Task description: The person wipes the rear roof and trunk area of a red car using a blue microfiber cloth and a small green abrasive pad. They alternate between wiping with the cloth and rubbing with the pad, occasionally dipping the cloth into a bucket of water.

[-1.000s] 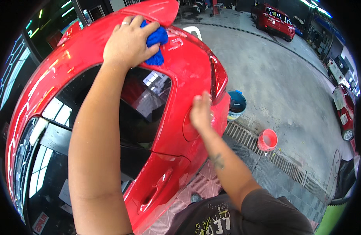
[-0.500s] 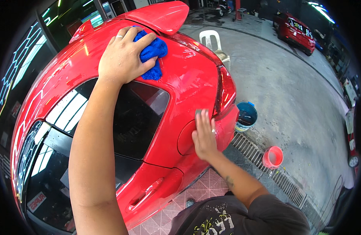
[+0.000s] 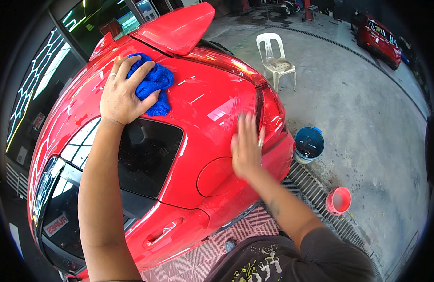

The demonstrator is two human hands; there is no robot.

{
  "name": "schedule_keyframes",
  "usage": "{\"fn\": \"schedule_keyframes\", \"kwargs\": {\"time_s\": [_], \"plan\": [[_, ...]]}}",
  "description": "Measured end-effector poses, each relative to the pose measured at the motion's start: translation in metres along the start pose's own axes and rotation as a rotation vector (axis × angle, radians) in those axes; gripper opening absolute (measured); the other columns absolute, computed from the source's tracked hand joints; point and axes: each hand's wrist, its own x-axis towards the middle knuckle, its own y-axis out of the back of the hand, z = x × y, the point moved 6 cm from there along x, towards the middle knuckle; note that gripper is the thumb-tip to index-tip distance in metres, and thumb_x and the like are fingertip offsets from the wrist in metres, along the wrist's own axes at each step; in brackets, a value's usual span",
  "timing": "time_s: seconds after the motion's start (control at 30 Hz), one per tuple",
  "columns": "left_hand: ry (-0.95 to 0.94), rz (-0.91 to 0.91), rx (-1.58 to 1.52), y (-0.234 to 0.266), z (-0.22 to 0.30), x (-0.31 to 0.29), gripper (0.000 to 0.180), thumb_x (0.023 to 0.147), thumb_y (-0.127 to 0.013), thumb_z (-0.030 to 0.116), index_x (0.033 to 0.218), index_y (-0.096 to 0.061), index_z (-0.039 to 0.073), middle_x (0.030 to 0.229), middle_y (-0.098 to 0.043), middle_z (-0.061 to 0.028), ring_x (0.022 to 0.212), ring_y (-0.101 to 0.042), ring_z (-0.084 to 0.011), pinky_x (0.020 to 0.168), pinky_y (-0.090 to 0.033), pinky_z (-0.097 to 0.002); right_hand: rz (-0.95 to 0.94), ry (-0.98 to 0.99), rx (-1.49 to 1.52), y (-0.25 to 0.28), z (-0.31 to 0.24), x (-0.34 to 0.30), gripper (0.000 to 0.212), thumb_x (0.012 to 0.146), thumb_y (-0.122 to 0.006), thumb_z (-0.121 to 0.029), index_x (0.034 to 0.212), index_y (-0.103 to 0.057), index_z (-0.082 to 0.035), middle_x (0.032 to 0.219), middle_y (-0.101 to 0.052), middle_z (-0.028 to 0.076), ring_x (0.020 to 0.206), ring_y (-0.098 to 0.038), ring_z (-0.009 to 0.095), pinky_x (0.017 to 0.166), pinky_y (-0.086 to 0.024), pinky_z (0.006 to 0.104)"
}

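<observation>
From my remote view, the left hand (image 3: 122, 96) has slid the fluffy blue microfibre cloth (image 3: 153, 89) down the glossy red car body (image 3: 212, 108), away from the red rear spoiler (image 3: 177, 29); its grip is closed over the cloth, fingers spread and pressing it flat beside the dark rear quarter window (image 3: 146, 155). The right hand (image 3: 247, 148), open and empty, has shifted up the rear flank near the tail light (image 3: 268, 110), blurred. I judge wiping continues across the panel.

Noting: right hand (image 3: 247, 148) is blurring; left hand (image 3: 124, 94) is hiding part of blue cloth (image 3: 153, 89); far car (image 3: 380, 34) is too small to make out.
</observation>
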Motion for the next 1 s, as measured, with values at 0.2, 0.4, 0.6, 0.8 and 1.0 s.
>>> {"fn": "schedule_keyframes", "kwargs": {"time_s": [0.2, 0.4, 0.6, 0.8, 1.0], "plan": [[-0.005, -0.015, 0.016, 0.005, -0.001, 0.000, 0.065, 0.077, -0.085, 0.038, 0.139, -0.073, 0.020, 0.145, -0.064, -0.0161, 0.136, -0.060, -0.0443, 0.113, -0.054, -0.0554, -0.002, 0.029, 0.074, 0.010, -0.005, 0.031, 0.068, 0.117, -0.041, -0.035, 0.175, -0.025, -0.002, 0.182, -0.021, 0.025, 0.170, -0.018, 0.041, 0.135, -0.009, 0.0663], [-0.006, -0.006, 0.035, 0.008, -0.003, -0.004, 0.066, 0.078, -0.085, 0.038, 0.140, -0.073, 0.020, 0.146, -0.063, -0.0161, 0.137, -0.060, -0.0438, 0.113, -0.053, -0.0551, -0.081, 0.142, 0.029, 0.004, -0.030, 0.009, 0.073, 0.113, -0.051, -0.031, 0.174, -0.026, -0.001, 0.180, -0.024, 0.028, 0.169, -0.018, 0.045, 0.133, -0.009, 0.0701], [-0.010, 0.014, 0.017, 0.006, 0.000, -0.002, 0.064, 0.078, -0.085, 0.039, 0.138, -0.074, 0.020, 0.143, -0.065, -0.0159, 0.137, -0.060, -0.0446, 0.113, -0.053, -0.0559, -0.001, 0.110, 0.149, 0.008, -0.034, 0.048, 0.068, 0.117, -0.044, -0.031, 0.176, -0.024, -0.003, 0.183, -0.017, 0.026, 0.171, -0.013, 0.043, 0.135, -0.011, 0.0645], [-0.020, 0.032, -0.004, 0.006, 0.001, -0.003, 0.061, 0.081, -0.084, 0.038, 0.139, -0.072, 0.021, 0.142, -0.065, -0.0171, 0.135, -0.060, -0.0452, 0.113, -0.053, -0.0558, -0.049, 0.133, 0.032, 0.007, -0.056, 0.020, 0.073, 0.114, -0.049, -0.030, 0.175, -0.022, 0.000, 0.182, -0.019, 0.027, 0.170, -0.015, 0.045, 0.134, -0.010, 0.0678], [-0.032, 0.037, -0.022, 0.006, -0.002, -0.007, 0.058, 0.083, -0.083, 0.031, 0.139, -0.071, 0.020, 0.144, -0.063, -0.0175, 0.135, -0.059, -0.0439, 0.112, -0.053, -0.0554, 0.012, 0.121, 0.142, 0.005, -0.067, 0.044, 0.068, 0.117, -0.043, -0.029, 0.176, -0.022, -0.004, 0.183, -0.017, 0.025, 0.170, -0.016, 0.044, 0.135, -0.011, 0.0648]]}}
